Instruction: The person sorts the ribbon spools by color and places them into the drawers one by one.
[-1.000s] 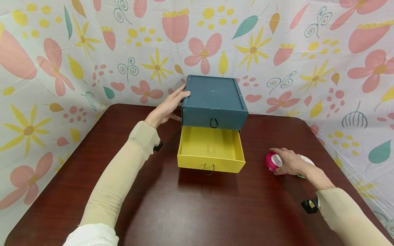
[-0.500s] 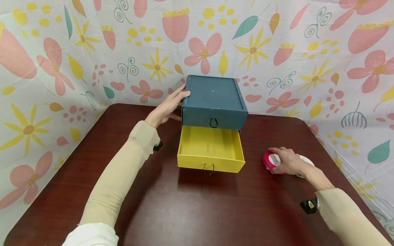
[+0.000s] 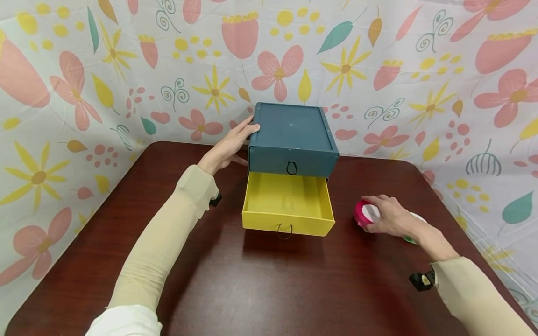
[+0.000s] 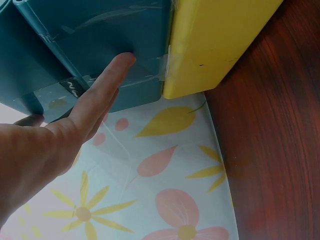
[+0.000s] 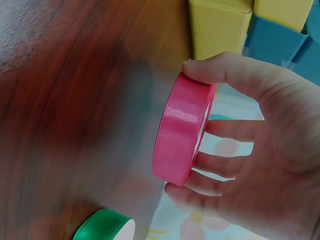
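Note:
My right hand [image 3: 392, 217] grips a roll of pink ribbon [image 5: 182, 130] by its edges, thumb on one side and fingers on the other. In the head view the pink roll tilts, showing its white core. Behind that hand, a roll of green ribbon [image 5: 104, 226] lies on the table, mostly hidden in the head view. My left hand [image 3: 229, 147] rests against the left side of a blue drawer box [image 3: 292, 128], thumb on its top edge and fingers straight along the wall. Under the blue drawer, a yellow drawer [image 3: 287, 198] is pulled out, with nothing inside.
The dark wooden table [image 3: 260, 289] carries the drawer box near its back edge. A flower-printed cloth [image 3: 189, 60] hangs behind and at both sides. Thin black loop handles [image 3: 285, 232] stick out from the drawer fronts.
My right hand has moved slightly left with the pink ribbon roll, away from the green one. The left hand and the drawers have stayed put.

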A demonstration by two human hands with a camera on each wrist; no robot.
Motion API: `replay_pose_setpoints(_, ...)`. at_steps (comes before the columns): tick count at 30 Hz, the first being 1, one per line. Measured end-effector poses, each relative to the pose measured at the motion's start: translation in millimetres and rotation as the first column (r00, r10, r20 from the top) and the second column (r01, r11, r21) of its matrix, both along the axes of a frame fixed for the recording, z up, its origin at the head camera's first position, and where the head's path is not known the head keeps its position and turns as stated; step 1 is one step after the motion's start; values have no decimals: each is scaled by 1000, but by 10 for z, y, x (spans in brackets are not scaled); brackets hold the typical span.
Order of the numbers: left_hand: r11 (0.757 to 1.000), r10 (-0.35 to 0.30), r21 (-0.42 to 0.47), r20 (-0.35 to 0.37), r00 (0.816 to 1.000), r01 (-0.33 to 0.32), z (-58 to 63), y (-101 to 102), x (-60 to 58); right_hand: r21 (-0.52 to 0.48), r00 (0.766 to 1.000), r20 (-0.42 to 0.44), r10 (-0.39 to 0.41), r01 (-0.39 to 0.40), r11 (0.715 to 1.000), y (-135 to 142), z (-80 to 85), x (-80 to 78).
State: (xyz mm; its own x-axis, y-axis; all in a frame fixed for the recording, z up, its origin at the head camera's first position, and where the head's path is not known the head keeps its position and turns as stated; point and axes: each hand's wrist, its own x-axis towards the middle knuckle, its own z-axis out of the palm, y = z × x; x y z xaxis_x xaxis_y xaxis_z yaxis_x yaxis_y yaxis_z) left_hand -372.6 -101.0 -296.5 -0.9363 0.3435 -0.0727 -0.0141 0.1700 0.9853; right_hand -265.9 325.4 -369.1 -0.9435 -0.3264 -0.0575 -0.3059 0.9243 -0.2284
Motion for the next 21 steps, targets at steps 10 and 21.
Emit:
replay_pose_setpoints(10, 1000, 4, -13, -6, 1000, -4, 4, 0, -12, -19, 999, -39, 35, -36, 999, -145, 184, 43)
replay_pose_setpoints(21, 1000, -3, -1, -2, 1000, 3, 5, -1, 2, -30, 997, -49, 62, -63, 998, -335, 413, 103)
